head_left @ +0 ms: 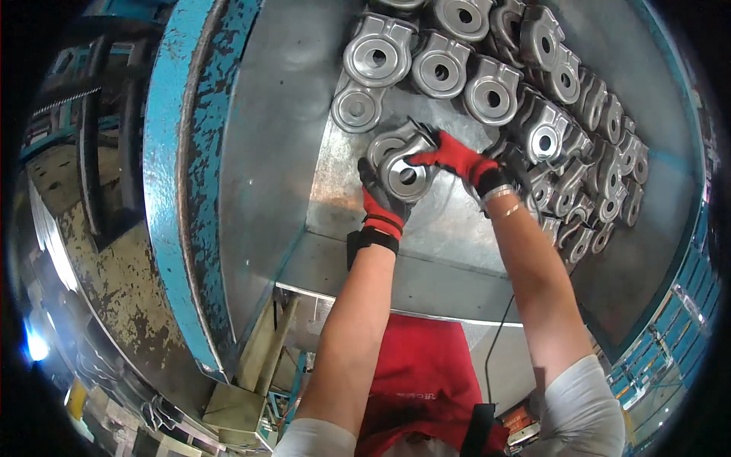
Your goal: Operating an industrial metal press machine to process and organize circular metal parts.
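Note:
Two stamped metal housings, round with a centre hole and a raised neck, overlap between my gloved hands above the bin floor. My left hand (383,199), in a red and black glove, is closed round the lower left edge of the front metal housing (397,169). Across its upper right side lies my right hand (457,156), fingers bent over the rim and neck. The rear metal housing (384,146) shows partly behind the front one; how it is held is hidden.
A metal bin (266,137) with steep side walls surrounds the work. Many like housings (544,142) are piled along its far and right sides. At the left stands a chipped blue frame (179,152). A thin dark cable (500,327) hangs near my right forearm.

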